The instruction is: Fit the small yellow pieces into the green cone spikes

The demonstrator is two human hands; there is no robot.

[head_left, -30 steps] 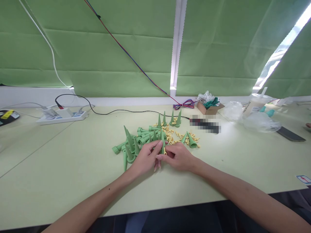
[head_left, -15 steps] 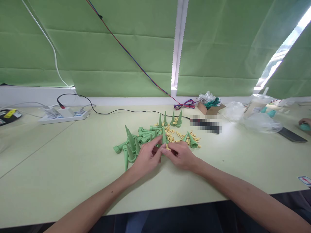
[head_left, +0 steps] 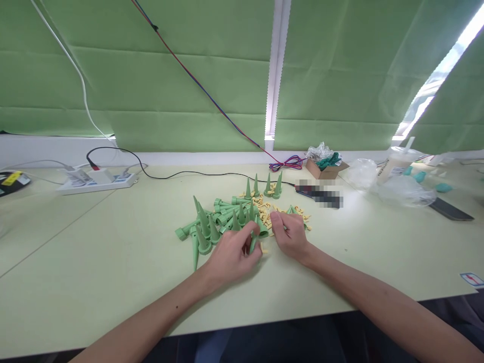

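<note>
My left hand is closed around a green plastic cone spike, held tilted just over the table. A small yellow plastic piece shows at this spike's lower right side, by the fingertips. My right hand is curled with thumb and fingers together, apart from the left one, at the front of a heap of small yellow pieces. Whatever lies inside its fingers is hidden. To the left of the heap are several green cone spikes, some upright and some lying down.
Several green spikes with yellow parts stand behind the heap. A dark, pixelated device with a cable lies farther back. Beyond are a small cardboard box, plastic bags, a cup and a power strip.
My hands, together around a spike and a yellow piece before, have moved apart. The left has lowered and tilted the spike; the right has shifted right. Another person's hand at far right has gone.
</note>
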